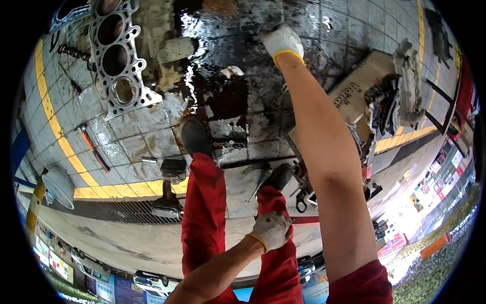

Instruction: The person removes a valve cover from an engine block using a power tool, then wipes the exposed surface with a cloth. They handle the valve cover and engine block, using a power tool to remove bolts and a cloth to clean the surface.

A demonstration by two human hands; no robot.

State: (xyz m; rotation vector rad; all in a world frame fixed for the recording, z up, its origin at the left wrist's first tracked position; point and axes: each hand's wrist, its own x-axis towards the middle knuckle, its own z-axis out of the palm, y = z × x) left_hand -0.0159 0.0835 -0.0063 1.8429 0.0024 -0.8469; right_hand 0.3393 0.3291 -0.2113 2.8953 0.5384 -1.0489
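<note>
White knit with a yellow cuff covered the right hand (284, 41), which was stretched out low over the dark, wet far part of the tiled floor (354, 30). Its fingers were bent; I could not tell whether they gripped anything or touched the tiles. Nearest to it was a pale, crumpled scrap (232, 71), lying on the wet patch to the left of that hand and nearer the person, apart from it. Gloved alike, the left hand (273, 231) was curled on the right knee of the red trousers (203, 202); whether it held something I could not tell. Toward the floor's far left corner, inside the yellow stripe (61, 139), lay a metal engine block (119, 77) with round bores, well apart from both hands. An orange-and-black tool (92, 147) lay nearer the left stripe. Toward the floor's right edge, brown cardboard (364, 81) lay beside greasy metal parts (410, 76).
</note>
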